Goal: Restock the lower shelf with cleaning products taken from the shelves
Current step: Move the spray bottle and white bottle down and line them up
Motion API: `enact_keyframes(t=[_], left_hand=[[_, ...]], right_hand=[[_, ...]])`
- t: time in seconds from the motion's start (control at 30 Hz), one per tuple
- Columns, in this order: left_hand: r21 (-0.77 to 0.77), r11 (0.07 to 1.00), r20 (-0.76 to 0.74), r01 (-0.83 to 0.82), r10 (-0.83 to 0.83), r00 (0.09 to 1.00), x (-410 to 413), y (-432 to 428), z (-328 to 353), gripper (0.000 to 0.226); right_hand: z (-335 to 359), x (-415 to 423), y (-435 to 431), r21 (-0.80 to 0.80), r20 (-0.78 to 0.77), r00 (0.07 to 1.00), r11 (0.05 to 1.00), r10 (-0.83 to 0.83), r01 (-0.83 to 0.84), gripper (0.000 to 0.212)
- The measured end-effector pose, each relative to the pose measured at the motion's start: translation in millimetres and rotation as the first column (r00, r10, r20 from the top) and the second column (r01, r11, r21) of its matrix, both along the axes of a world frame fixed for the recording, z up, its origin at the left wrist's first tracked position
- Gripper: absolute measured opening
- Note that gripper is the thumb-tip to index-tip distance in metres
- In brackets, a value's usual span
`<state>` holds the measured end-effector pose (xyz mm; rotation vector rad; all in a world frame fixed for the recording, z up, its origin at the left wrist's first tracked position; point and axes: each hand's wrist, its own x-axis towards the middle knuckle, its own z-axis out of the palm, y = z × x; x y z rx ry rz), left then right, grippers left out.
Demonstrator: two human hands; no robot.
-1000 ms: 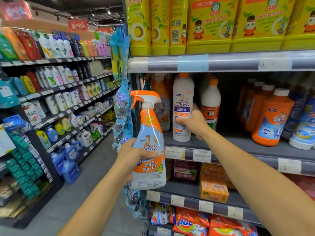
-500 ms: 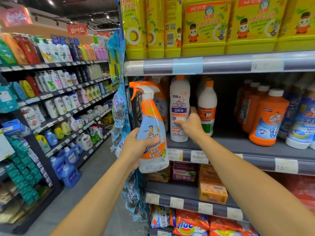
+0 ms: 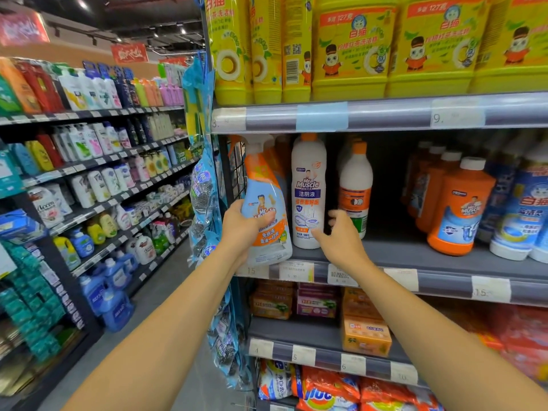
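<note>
My left hand [image 3: 241,225] grips an orange-and-blue Mr Muscle spray bottle [image 3: 264,203] by its lower body, standing it at the left end of the grey middle shelf [image 3: 415,256]. Right beside it stands a tall white Mr Muscle bottle [image 3: 308,188] with an orange cap. My right hand [image 3: 341,237] hovers just right of that white bottle's base with fingers spread, holding nothing. A shorter white bottle with an orange label [image 3: 355,185] stands behind my right hand.
Orange jugs [image 3: 456,209] and blue-and-white bottles [image 3: 522,209] fill the shelf's right side. Yellow detergent jugs [image 3: 350,46] line the shelf above. Soap boxes [image 3: 366,333] and powder bags [image 3: 329,393] sit on lower shelves. Hanging scourer packs [image 3: 204,197] flank the left upright. The aisle floor [image 3: 166,292] runs left.
My left hand carried the spray bottle up and right onto the middle shelf beside the white bottle. My right hand let go of the white bottle and drew back slightly, fingers apart.
</note>
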<state>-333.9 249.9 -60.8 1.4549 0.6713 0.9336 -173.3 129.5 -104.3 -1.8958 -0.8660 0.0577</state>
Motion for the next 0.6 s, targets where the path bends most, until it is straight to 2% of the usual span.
enact_keyframes(t=[0.07,0.13,0.23,0.37,0.6], left_hand=[[-0.001,1.0,0.003,0.005,-0.005,1.0,2,5,0,0.04],[-0.02,1.0,0.002,0.024,-0.024,1.0,4,9,0,0.039],[-0.046,0.998,0.003,0.046,-0.046,0.999,7,13,-1,0.037],[-0.063,0.996,0.006,0.058,-0.058,0.998,10,16,2,0.037],[-0.121,0.989,-0.023,0.081,-0.085,0.996,15,23,12,0.037]], right_hand=[[-10,-2,-21,-0.112,0.18,0.984,0.994,0.0,0.02,0.055],[-19,-1,-40,-0.251,0.41,0.91,0.967,0.064,0.044,0.047],[-32,0,-58,-0.416,0.58,0.791,0.906,0.197,0.079,0.054],[-45,2,-64,-0.446,0.679,0.696,0.885,0.234,0.138,0.057],[-50,3,-64,-0.434,0.694,0.689,0.884,0.207,0.172,0.056]])
